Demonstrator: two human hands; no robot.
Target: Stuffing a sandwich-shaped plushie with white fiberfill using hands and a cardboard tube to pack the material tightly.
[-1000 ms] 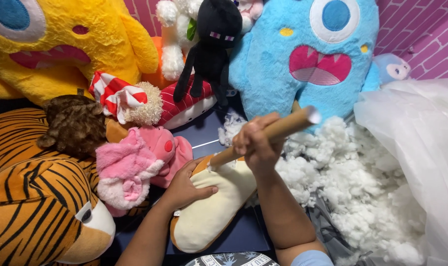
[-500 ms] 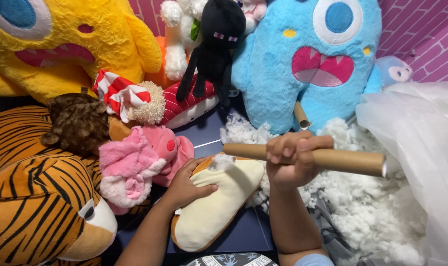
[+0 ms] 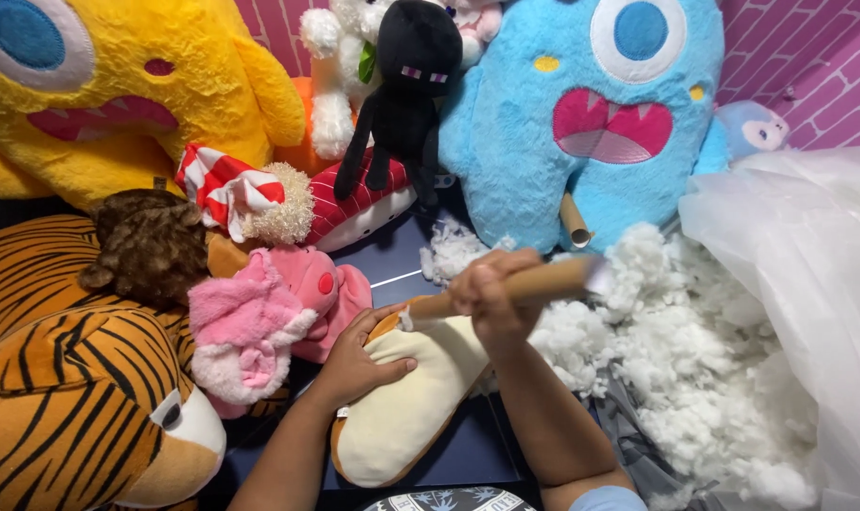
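The cardboard tube [image 3: 520,284], gripped by the right hand [image 3: 491,293], has been tilted leftward (end now at the cream plush [image 3: 406,407]), which is pressed flat by the left hand [image 3: 354,360]; stuffing [image 3: 695,397] crowds the right.

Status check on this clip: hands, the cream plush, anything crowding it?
Left hand pressing cream plush. Right hand gripping cardboard tube, tip at plush opening. Loose stuffing right, pink plush left.

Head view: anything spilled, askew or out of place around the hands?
Yes. Loose white stuffing lies heaped and scattered beside the clear plastic bag, with tufts strewn toward the blue monster. A second cardboard tube sits wedged against that monster. The right hand grips a tube; the left hand presses the cream plush.
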